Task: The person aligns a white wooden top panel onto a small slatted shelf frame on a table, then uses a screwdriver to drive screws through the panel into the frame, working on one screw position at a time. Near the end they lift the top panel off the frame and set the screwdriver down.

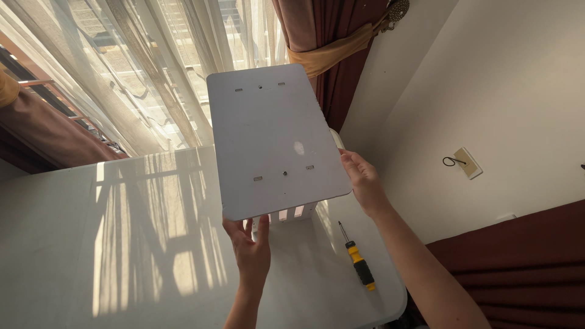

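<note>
Above the white table [152, 244], a white panel [274, 140] is held up, tilted, best kept level and supported at both edges. The left hand [251, 247] grips its near edge, the right hand [362, 180] its side. A yellow-handled screwdriver [358, 259] lies nearby.

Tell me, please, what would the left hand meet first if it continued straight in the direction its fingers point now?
The left hand points up and away. Its fingers already touch the near edge of the white panel, so it probably meets that panel first.
</note>
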